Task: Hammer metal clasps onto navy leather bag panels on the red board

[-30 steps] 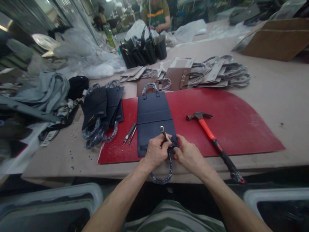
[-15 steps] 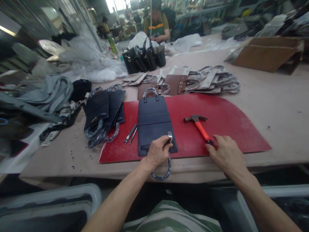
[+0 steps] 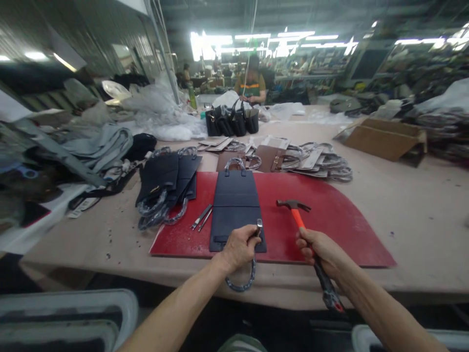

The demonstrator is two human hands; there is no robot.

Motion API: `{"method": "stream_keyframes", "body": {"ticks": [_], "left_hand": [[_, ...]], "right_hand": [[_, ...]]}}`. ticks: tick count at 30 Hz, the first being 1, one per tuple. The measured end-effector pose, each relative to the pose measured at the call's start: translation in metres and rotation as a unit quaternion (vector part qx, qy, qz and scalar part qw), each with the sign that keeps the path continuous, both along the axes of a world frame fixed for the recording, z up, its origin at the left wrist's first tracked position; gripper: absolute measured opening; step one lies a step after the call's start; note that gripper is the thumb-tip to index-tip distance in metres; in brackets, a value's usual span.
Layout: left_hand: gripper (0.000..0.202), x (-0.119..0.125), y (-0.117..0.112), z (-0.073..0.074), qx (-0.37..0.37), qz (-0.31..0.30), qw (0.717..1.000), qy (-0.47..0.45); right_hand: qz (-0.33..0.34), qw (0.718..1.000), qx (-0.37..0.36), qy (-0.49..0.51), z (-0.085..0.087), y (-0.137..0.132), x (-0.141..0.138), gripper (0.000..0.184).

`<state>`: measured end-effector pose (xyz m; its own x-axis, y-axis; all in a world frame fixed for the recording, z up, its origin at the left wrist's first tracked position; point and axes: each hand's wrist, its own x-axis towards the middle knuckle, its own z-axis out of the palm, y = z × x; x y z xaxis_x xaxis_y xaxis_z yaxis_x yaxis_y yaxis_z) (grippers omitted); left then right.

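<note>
Fingers of the left hand (image 3: pixel 240 244) are pinching a metal tool (image 3: pixel 259 224) at the navy panel's (image 3: pixel 236 215) near right corner; right hand (image 3: pixel 322 249) fingers are wrapping the hammer (image 3: pixel 298 219) handle. The hammer is looking rigid, head-heavy, favouring a low grip; the panel, lying on the red mat (image 3: pixel 344 220), is looking light, bendable, favouring edge holds. Beyond, a carton (image 3: pixel 381 140) is resting on the surface (image 3: pixel 388 200), contents not showing.

Open passage noted over the red board (image 3: pixel 330 215), between the navy panel (image 3: pixel 236 195) and the hammer (image 3: pixel 297 218), and right of the hammer's head. Obstructions: two slim tools (image 3: pixel 201 216) and a navy stack (image 3: pixel 159 172) at left; brown panels (image 3: pixel 266 157) beyond the far edge.
</note>
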<state>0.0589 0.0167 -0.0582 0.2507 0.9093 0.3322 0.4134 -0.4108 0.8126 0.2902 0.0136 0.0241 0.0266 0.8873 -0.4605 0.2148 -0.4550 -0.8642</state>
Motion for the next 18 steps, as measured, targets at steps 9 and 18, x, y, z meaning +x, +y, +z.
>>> {"method": "stream_keyframes", "body": {"ticks": [9,18], "left_hand": [[0.016,0.001,0.0,0.002,-0.008,0.01,1.0,0.008],[0.015,0.0,0.0,0.0,-0.014,0.002,1.0,0.018]], "right_hand": [[0.114,0.813,0.405,-0.402,0.07,-0.052,0.0,0.04],[0.047,0.774,0.454,-0.439,0.083,-0.065,-0.006,0.037]]}}
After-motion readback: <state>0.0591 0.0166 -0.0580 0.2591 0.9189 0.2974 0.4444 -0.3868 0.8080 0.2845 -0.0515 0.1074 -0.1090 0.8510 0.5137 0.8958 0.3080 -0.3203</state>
